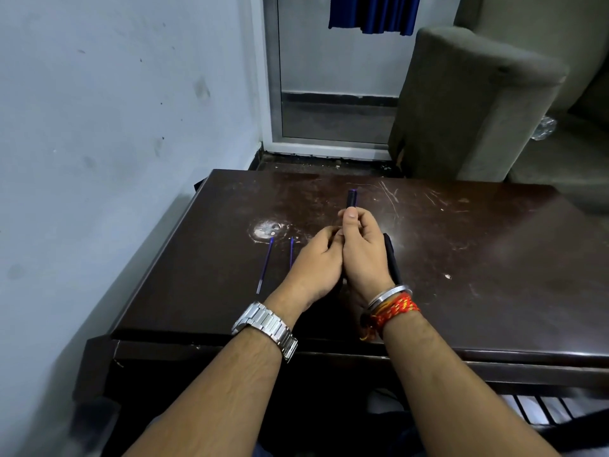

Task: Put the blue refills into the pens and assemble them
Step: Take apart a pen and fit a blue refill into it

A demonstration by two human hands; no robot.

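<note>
The right hand (361,249) was closed around a dark pen barrel (351,197), thumb pressed against its upper part, so that only the far end stuck out above the fist. The left hand (316,258) was pressed against it from the nine o'clock side, fingers curled in toward the barrel's lower part; what was pinched there was hidden, and it could not be told whether a refill was already inside. The barrel's long axis ran almost straight from six to twelve o'clock, its exposed end pointing away from the person at twelve.

From this the step in hand was judged to be the fitting or closing of one pen, most likely a twisting or pushing together of two parts. The next move would call for the parts to be kept in line along that axis while they were seated.

Just beside the right hand at three o'clock, a second dark pen (392,258) lay on the table (494,258), pointing roughly to twelve and leaning slightly toward eleven. At nine o'clock of the left hand two blue refills were laid out: the nearer refill (291,252) partly hidden by the hand, the farther refill (264,265) lying clear, both with long axes near twelve, tilted a little toward one. These were judged as not yet fitted.
</note>
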